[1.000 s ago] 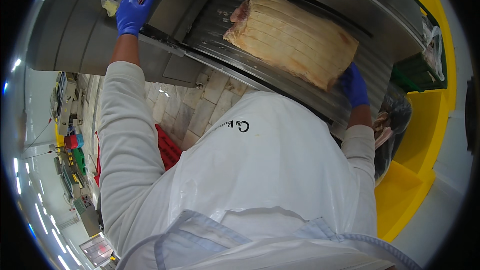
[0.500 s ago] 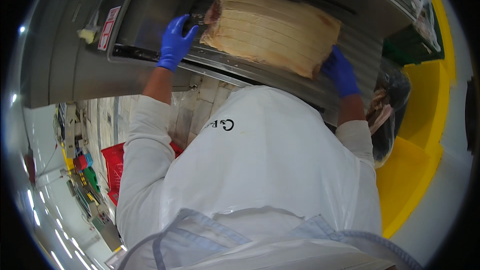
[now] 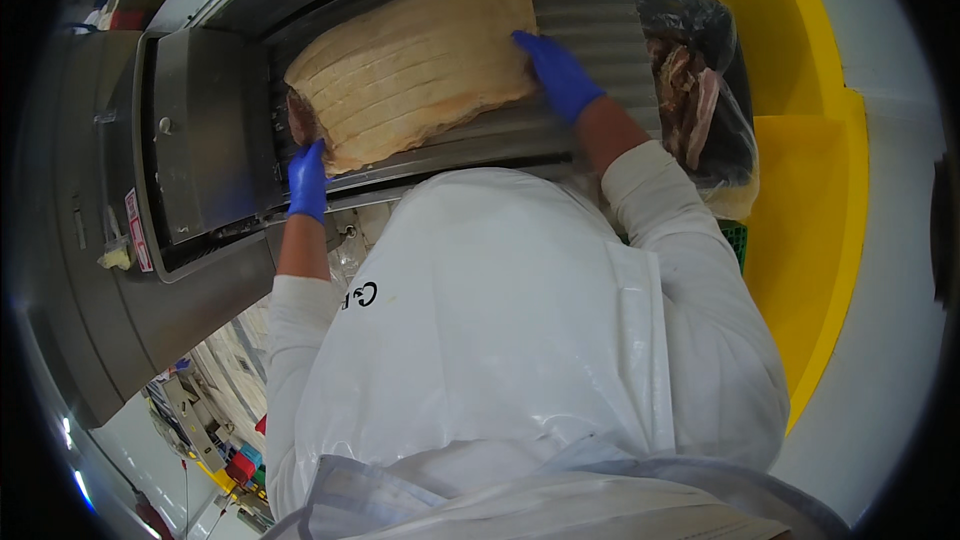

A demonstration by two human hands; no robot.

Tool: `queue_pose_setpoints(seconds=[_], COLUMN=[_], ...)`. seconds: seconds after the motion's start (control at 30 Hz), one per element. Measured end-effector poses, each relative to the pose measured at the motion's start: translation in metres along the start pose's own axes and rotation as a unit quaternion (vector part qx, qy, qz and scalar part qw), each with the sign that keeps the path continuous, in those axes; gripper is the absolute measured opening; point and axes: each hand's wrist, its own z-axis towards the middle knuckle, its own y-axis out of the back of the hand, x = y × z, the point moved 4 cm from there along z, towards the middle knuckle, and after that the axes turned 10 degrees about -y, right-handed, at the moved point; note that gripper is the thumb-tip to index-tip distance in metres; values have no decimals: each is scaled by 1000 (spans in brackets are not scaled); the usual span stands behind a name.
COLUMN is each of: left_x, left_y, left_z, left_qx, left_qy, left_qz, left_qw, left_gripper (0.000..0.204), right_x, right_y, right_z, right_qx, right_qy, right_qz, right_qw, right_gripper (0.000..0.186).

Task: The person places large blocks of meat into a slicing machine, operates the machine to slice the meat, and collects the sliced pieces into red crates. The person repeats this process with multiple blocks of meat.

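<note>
1. Two gloved hands now sit on the scored meat slab (image 3: 415, 65); a second ago the left hand (image 3: 307, 180) was up on the steel machine housing (image 3: 200, 140), so it has come down to the slab's 7 o'clock corner
2. Left fingers curl over that corner; grip depth cannot be told
3. Right hand (image 3: 557, 72) lies flat, fingers spread, pressing the 3 o'clock edge
4. Slab rests on the ribbed conveyor bed (image 3: 590, 0), its left end at the housing mouth: judged to be feeding in
5. Bagged meat (image 3: 700, 90) sits in the yellow bin (image 3: 800, 190) at 2 o'clock

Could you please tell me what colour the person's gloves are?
Blue, on both the left hand and right hand; head view.
</note>
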Motion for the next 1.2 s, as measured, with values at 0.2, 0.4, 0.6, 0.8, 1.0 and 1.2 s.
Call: queue_pose_setpoints(seconds=[0.2,0.4,0.6,0.8,1.0,1.2], left_x=[-44,-67,-70,-106,-91,-53], left_y=[-52,-81,-121,-120,-122,-130], left_z=[-76,-102,-102,-120,-123,-106], left_qx=[82,172,321,322,349,354], left_qy=[14,-34,-141,-197,-98,18], left_qz=[-31,-68,37,179,152,-71], left_qw=[996,982,936,909,920,932], left_gripper=[60,71,75,71,61,50], right_x=[-6,-79,-53,-11,-12,-61], right_y=[57,197,282,218,229,242], right_z=[-9,-26,-21,-6,4,-22], right_qx=[-6,-27,-122,83,42,-24], right_qy=[16,194,-38,-36,-67,-21], right_qz=[1,-352,5,219,121,105], right_qw=[1000,916,992,971,989,994], right_gripper=[56,32,33,67,74,62])
